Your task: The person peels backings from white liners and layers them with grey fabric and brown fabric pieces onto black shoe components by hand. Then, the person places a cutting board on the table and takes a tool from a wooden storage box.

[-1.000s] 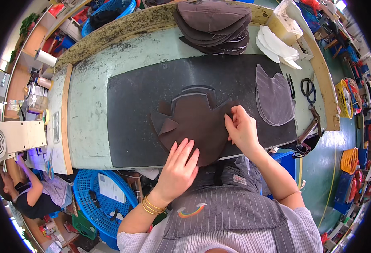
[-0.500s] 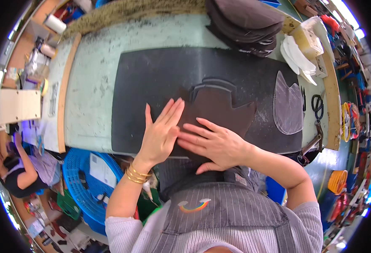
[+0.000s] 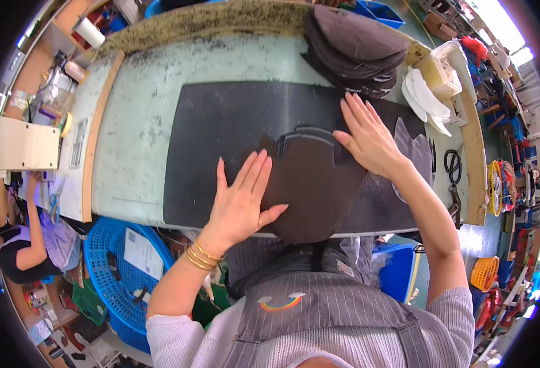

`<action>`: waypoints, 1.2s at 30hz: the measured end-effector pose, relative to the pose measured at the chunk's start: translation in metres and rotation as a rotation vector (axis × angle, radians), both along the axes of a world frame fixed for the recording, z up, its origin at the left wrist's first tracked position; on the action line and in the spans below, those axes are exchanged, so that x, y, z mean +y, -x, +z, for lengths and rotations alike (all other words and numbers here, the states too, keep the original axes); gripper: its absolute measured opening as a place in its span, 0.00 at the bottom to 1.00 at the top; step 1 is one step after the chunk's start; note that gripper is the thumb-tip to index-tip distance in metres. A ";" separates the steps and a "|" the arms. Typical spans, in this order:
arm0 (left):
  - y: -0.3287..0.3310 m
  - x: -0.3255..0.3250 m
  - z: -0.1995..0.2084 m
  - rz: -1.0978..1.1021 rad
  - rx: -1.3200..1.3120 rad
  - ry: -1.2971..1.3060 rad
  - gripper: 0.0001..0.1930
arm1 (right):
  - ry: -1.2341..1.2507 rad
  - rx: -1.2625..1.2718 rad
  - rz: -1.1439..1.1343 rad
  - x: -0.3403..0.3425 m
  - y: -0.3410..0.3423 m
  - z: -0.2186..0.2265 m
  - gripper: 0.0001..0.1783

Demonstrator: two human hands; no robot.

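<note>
A dark brown flat cut piece (image 3: pixel 316 193), of fabric or similar sheet, lies on the black mat (image 3: pixel 221 116) with its rounded end at the mat's near edge. Along its far edge shows a raised, layered dark strip (image 3: pixel 310 136). My left hand (image 3: pixel 242 199) lies flat at the piece's left side, fingers stretched and thumb reaching onto it. Beyond the piece's far right side is my right hand (image 3: pixel 371 138), palm down and fingers extended over the mat. Its thumb is near the strip; whether it touches cannot be told. Neither hand grips anything.
A stack of dark cut pieces (image 3: pixel 359 46) sits at the back right, beside white curved pieces (image 3: pixel 426 101). My right forearm partly covers a grey piece (image 3: pixel 412 147). Black-handled scissors (image 3: pixel 452 162) lie farther right. A blue basket (image 3: pixel 107 264) and another person (image 3: pixel 30 245) are at left.
My right hand has moved from the near part of the brown piece to its far right, beyond its edge. The piece's pointed right side no longer shows. My left hand stays nearly in place.
</note>
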State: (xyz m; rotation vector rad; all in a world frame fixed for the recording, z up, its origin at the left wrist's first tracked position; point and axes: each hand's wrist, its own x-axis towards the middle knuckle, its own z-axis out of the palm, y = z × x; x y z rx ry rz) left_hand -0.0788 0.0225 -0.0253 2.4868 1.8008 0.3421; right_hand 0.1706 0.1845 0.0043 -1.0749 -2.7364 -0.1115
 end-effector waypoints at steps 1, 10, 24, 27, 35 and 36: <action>0.004 0.001 0.001 0.024 0.000 0.017 0.43 | -0.020 0.116 0.088 0.000 0.010 0.021 0.37; -0.035 -0.013 0.016 0.442 -1.636 0.224 0.44 | 0.041 0.259 0.080 -0.069 0.024 -0.027 0.39; -0.078 0.002 0.008 0.621 -1.141 0.182 0.26 | 0.089 0.766 -0.517 -0.107 -0.090 -0.020 0.30; -0.075 0.002 0.002 0.603 -0.860 0.003 0.28 | -0.002 0.468 -1.009 -0.075 -0.146 -0.013 0.34; -0.074 0.026 0.042 0.573 -1.369 0.188 0.32 | 0.039 0.696 -1.011 -0.077 -0.175 -0.040 0.35; -0.076 0.023 0.047 0.542 -1.374 0.235 0.32 | 0.042 0.706 -1.009 -0.077 -0.172 -0.037 0.35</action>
